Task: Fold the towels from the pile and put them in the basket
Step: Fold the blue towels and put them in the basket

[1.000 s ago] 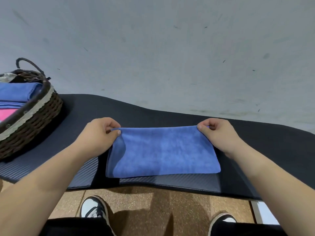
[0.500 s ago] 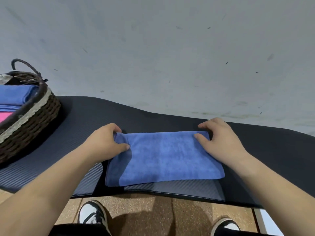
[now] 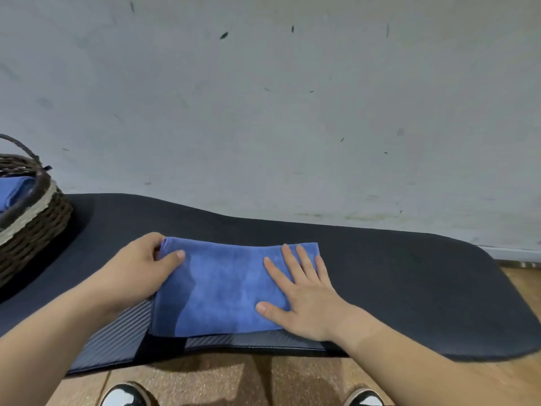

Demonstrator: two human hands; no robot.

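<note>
Folded blue microfibre towel (image 3: 228, 285) laid flat on the black padded counter (image 3: 409, 273), 9 o'clock end pinched in the grip of the left hand (image 3: 140, 268), 3 o'clock half pressed under the right hand (image 3: 304, 297), grip wide and flat, dark woven basket (image 3: 35, 218) at 10 o'clock

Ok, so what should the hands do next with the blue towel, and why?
Probably the left hand should lift the end it pinches and carry it over to the right end, folding the blue towel in half. The right hand lies flat on that end, pinning it, and the towel looks long.
</note>
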